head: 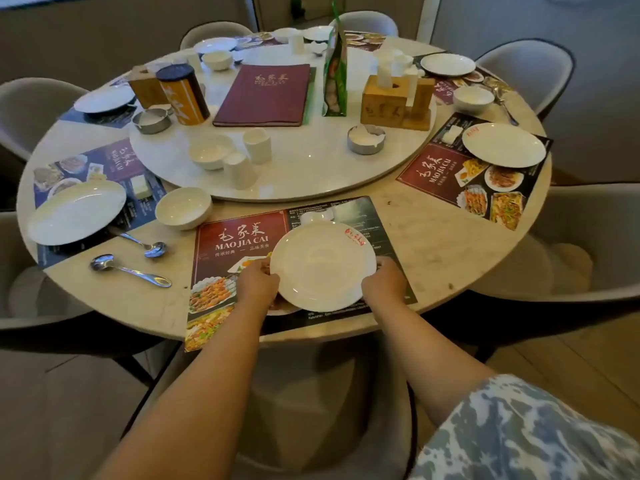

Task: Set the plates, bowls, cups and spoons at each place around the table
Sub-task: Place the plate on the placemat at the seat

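A white plate [322, 265] with a red mark on its rim lies over the near placemat [239, 237]. My left hand [258, 284] grips its left edge and my right hand [384, 282] grips its right edge. A white bowl [183, 207] stands just left of that mat, by the turntable's edge. Two metal spoons [130, 268] [143, 244] lie on the bare table further left. On the turntable [311, 168] stand another bowl [211, 151] and two white cups [258, 145] [239, 169].
Plates sit at the left place [76, 211], the right place [504, 144] and the far places. The turntable also carries a maroon menu [266, 95], an orange canister [183, 95], wooden holders [396, 100], two metal ashtrays and a green packet. Grey chairs ring the table.
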The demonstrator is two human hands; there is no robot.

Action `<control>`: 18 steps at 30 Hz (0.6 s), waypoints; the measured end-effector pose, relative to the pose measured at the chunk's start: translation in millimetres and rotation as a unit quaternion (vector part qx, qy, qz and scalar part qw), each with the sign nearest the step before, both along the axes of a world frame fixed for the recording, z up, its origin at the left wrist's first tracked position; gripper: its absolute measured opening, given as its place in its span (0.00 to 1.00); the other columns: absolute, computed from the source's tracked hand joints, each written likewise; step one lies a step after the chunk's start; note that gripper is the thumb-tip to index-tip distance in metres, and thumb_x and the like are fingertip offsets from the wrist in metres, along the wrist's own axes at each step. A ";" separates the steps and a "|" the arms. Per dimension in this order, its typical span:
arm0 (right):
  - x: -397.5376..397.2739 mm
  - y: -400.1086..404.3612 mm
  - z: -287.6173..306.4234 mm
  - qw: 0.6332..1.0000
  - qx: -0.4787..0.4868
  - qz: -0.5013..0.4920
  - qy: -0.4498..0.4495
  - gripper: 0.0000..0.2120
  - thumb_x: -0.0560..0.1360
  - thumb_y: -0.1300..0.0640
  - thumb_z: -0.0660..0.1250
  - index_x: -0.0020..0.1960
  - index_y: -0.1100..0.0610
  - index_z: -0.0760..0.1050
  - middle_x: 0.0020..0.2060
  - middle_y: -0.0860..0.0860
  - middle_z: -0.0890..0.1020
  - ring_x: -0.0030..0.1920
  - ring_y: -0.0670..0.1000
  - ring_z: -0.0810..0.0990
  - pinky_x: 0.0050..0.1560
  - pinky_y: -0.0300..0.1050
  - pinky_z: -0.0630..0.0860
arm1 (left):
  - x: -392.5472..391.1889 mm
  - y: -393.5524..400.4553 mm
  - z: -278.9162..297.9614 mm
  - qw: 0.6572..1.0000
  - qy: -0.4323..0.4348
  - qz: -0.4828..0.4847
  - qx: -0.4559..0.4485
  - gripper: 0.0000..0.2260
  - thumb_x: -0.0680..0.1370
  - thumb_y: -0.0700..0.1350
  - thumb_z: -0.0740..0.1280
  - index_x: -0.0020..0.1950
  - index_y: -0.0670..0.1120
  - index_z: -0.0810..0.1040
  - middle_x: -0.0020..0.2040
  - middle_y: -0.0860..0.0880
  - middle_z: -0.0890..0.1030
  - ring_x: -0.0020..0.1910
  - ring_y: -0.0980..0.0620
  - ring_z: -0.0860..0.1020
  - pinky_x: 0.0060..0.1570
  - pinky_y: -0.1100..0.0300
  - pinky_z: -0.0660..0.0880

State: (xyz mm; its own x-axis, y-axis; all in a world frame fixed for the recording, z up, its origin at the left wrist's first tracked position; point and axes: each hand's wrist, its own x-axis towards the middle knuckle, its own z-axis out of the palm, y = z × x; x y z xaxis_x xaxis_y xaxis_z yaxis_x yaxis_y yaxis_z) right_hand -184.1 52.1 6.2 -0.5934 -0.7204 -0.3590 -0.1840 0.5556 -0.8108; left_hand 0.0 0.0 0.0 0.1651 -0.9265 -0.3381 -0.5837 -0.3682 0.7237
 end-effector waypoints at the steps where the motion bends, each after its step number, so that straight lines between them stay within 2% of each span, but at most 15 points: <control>1: 3.6 -4.1 1.8 1.000 0.001 0.009 -0.003 0.15 0.76 0.70 0.61 0.60 0.58 0.75 0.56 0.55 0.79 0.50 0.51 0.74 0.47 0.44 0.76 | 6.3 0.7 -0.2 1.000 0.007 0.016 0.004 0.19 0.77 0.35 0.62 0.67 0.45 0.74 0.60 0.44 0.79 0.52 0.45 0.78 0.49 0.50 0.80; 3: 13.8 -13.8 1.0 0.999 -0.006 0.033 0.010 0.15 0.77 0.69 0.60 0.60 0.58 0.76 0.55 0.55 0.79 0.49 0.51 0.74 0.47 0.44 0.74 | 22.0 4.6 -2.5 0.998 0.034 0.061 0.003 0.18 0.76 0.36 0.64 0.66 0.45 0.73 0.60 0.44 0.79 0.52 0.45 0.78 0.50 0.48 0.80; 5: 29.9 -27.2 2.0 0.997 -0.020 0.066 0.025 0.14 0.78 0.68 0.59 0.57 0.57 0.77 0.51 0.52 0.79 0.46 0.49 0.72 0.42 0.40 0.70 | 39.8 10.0 -4.7 0.992 0.056 0.109 0.007 0.19 0.76 0.36 0.65 0.67 0.44 0.72 0.61 0.44 0.78 0.52 0.46 0.77 0.48 0.52 0.80; 8: 54.8 -46.6 0.3 0.992 -0.024 0.120 0.041 0.14 0.78 0.68 0.57 0.53 0.57 0.79 0.46 0.50 0.79 0.43 0.49 0.75 0.34 0.37 0.66 | 62.2 16.2 -1.9 0.986 0.050 0.158 0.002 0.19 0.76 0.38 0.66 0.67 0.45 0.72 0.64 0.44 0.76 0.60 0.44 0.75 0.55 0.52 0.75; 10: 69.1 -56.2 -0.6 0.990 -0.011 0.137 0.035 0.15 0.78 0.66 0.56 0.49 0.58 0.80 0.43 0.51 0.80 0.37 0.47 0.74 0.30 0.37 0.64 | 75.2 19.6 -5.0 0.981 0.047 0.187 0.010 0.20 0.76 0.39 0.67 0.68 0.45 0.70 0.65 0.44 0.76 0.63 0.44 0.75 0.57 0.51 0.75; 12: 81.0 -64.0 -1.8 0.990 -0.008 0.142 0.017 0.15 0.78 0.66 0.55 0.47 0.59 0.80 0.41 0.51 0.80 0.33 0.44 0.70 0.27 0.37 0.63 | 84.2 22.7 -7.9 0.975 0.051 0.216 0.017 0.20 0.75 0.39 0.68 0.66 0.44 0.70 0.63 0.44 0.77 0.61 0.44 0.76 0.57 0.51 0.76; 16: 92.8 -75.3 -7.6 0.992 -0.015 0.124 -0.030 0.16 0.78 0.66 0.54 0.49 0.61 0.81 0.42 0.52 0.81 0.32 0.45 0.71 0.19 0.34 0.65 | 93.9 25.7 -14.2 0.966 0.079 0.245 0.015 0.19 0.74 0.38 0.69 0.64 0.42 0.71 0.59 0.44 0.78 0.58 0.44 0.77 0.57 0.48 0.78; 18: 96.3 -78.4 -10.5 0.991 -0.017 0.129 -0.014 0.17 0.78 0.66 0.54 0.50 0.59 0.82 0.45 0.53 0.82 0.33 0.48 0.73 0.21 0.35 0.65 | 97.1 26.6 -18.2 0.964 0.097 0.249 0.015 0.18 0.74 0.37 0.69 0.62 0.43 0.71 0.57 0.44 0.79 0.56 0.45 0.78 0.56 0.47 0.79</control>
State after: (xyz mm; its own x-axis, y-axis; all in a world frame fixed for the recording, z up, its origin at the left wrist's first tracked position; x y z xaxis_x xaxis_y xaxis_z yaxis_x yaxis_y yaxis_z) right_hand -87.8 -26.3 -4.3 -0.3779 -0.8585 -0.3466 -0.2932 0.4661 -0.8348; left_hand 97.1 26.6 -18.2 0.5178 -0.7376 -0.4334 -0.1843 -0.5909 0.7854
